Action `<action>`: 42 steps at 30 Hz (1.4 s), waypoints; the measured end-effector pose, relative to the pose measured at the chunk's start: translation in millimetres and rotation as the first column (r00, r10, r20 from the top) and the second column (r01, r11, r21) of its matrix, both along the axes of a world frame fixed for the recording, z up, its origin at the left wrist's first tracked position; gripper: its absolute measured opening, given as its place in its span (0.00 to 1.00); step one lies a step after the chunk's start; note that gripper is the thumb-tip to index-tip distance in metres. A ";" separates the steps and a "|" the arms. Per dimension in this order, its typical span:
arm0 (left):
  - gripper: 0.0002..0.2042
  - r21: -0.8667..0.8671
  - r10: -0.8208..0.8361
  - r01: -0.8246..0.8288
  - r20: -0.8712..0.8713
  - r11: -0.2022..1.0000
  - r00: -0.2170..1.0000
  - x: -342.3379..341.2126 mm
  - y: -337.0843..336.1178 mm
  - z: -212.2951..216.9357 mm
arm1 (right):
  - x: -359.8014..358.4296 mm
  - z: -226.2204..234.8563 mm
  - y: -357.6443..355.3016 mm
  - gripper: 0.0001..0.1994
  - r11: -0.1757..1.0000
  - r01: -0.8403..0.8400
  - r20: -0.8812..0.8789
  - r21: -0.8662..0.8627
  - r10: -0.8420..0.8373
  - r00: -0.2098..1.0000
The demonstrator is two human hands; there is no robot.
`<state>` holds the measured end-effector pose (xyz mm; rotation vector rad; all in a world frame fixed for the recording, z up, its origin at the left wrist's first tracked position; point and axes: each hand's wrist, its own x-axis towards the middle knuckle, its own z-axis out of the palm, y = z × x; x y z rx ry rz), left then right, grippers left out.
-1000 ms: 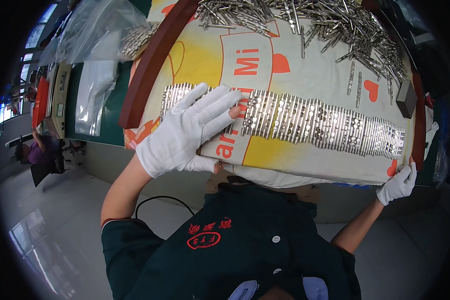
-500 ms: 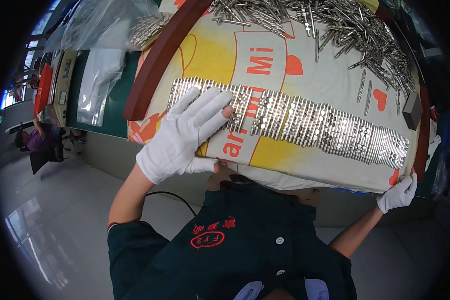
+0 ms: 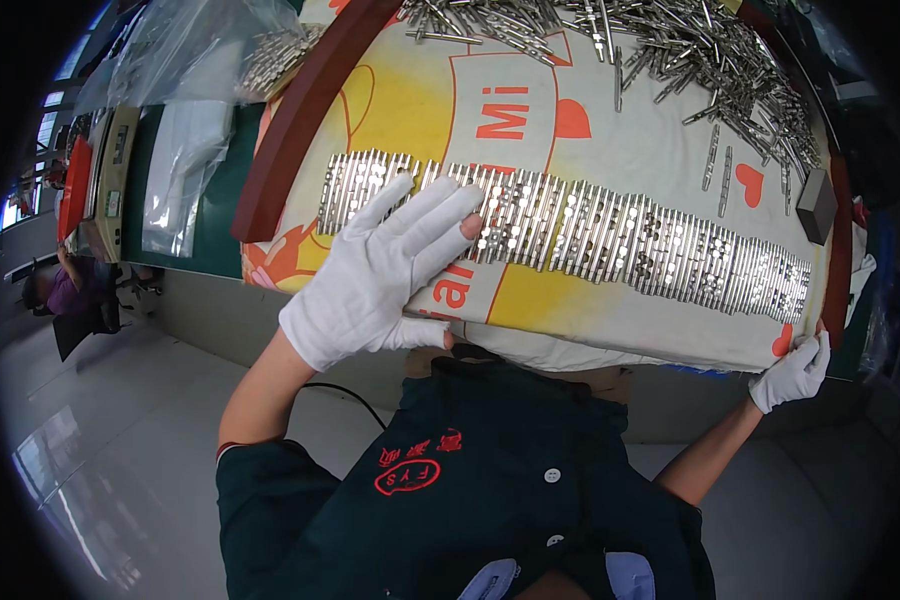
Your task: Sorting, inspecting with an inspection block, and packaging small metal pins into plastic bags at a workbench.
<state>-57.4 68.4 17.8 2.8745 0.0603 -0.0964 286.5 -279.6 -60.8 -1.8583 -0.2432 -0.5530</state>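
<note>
A long row of slim silver metal shafts lies side by side on a printed cloth. My left hand, in a white glove with bare thumb and finger tips, is open and lies over the left part of the row. Its spread fingers cover some shafts and show nothing gripped. At the near right corner, my gloved right hand is closed around the near end of a red-brown wooden bar; its fingers are partly hidden. Next to that bar stands a dark grey block.
Loose shafts lie heaped at the far right. Another red-brown bar borders the cloth on the left. Beyond it are clear plastic bags, more shafts and a red tray. A seated person is at far left.
My left hand has slid slightly right along the row, and the gap in the shafts near its fingers has closed up. The whole view has shifted slightly. My right hand stays at the corner.
</note>
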 end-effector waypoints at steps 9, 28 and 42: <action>0.47 -0.044 -0.008 0.009 0.022 0.999 1.000 8.4 -9.3 -7.2 | 1.6 -2.2 -1.2 0.12 1.000 -0.023 0.018 -0.003 0.023 1.000; 0.46 -0.121 -0.078 0.089 0.093 0.989 0.993 32.0 -23.4 -11.7 | 1.8 -1.6 -6.6 0.12 0.995 -0.004 0.046 -0.102 0.008 0.999; 0.46 0.005 0.283 -0.289 0.194 0.957 0.939 -6.8 -0.3 7.2 | -2.2 -1.4 5.6 0.12 0.997 -0.029 0.023 -0.073 0.031 0.999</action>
